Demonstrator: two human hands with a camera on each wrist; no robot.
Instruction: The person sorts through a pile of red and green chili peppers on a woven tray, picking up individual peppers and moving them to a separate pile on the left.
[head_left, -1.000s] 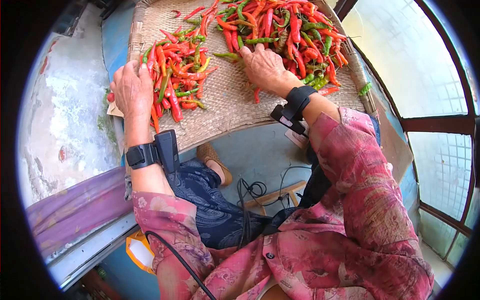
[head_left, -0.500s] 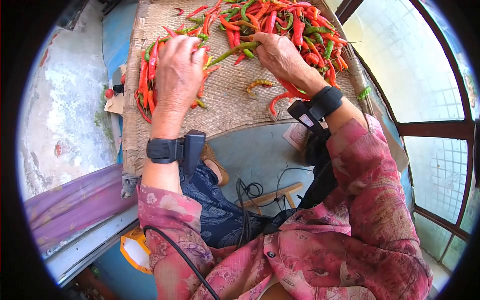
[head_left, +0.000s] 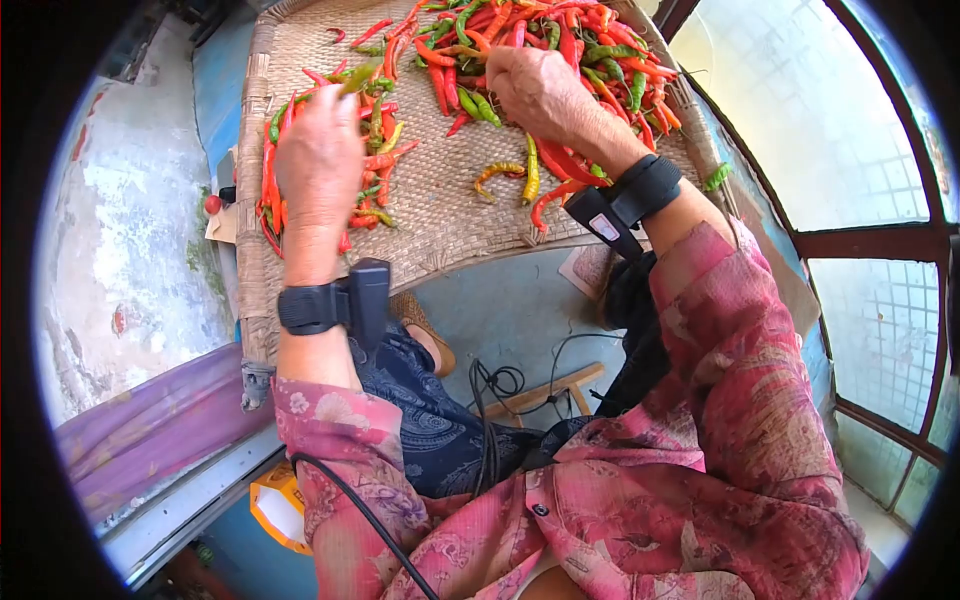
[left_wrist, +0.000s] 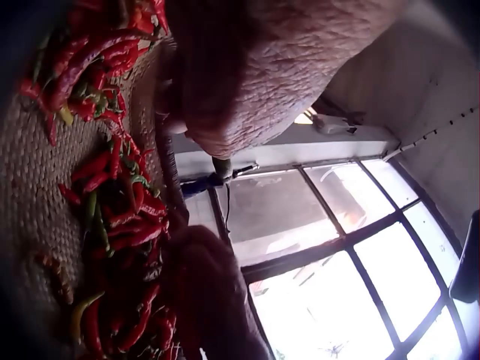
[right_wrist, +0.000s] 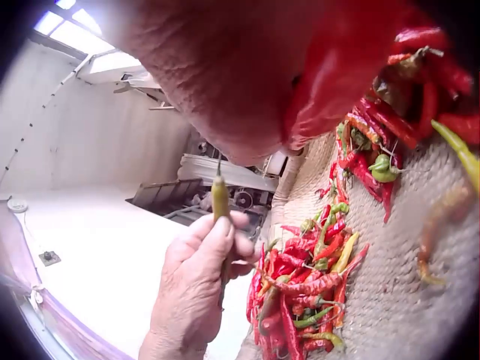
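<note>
In the head view my left hand (head_left: 320,155) is raised over the smaller heap of chili peppers (head_left: 385,165). It pinches a green chili pepper (right_wrist: 220,196) between thumb and fingers, stem end up in the right wrist view. My right hand (head_left: 545,95), fingers curled, is at the near edge of the larger chili heap (head_left: 610,60). Red chili peppers (head_left: 562,160) stick out from under its palm toward the wrist; its fingertips are hidden. On the woven tray (head_left: 440,225) between the hands lie a curled brownish chili pepper (head_left: 497,178) and a straight yellow-green one (head_left: 531,172).
A window (head_left: 810,120) flanks the tray on the right, and a pale ledge (head_left: 140,230) runs along the left. Below the tray are a wooden frame (head_left: 550,390) and black cables (head_left: 490,385). Both wrists carry strapped cameras.
My left hand went to the smaller heap, then right to the green chili pepper, and has carried it back left. Red peppers now show under my right palm; a yellow-green one has appeared on the tray.
</note>
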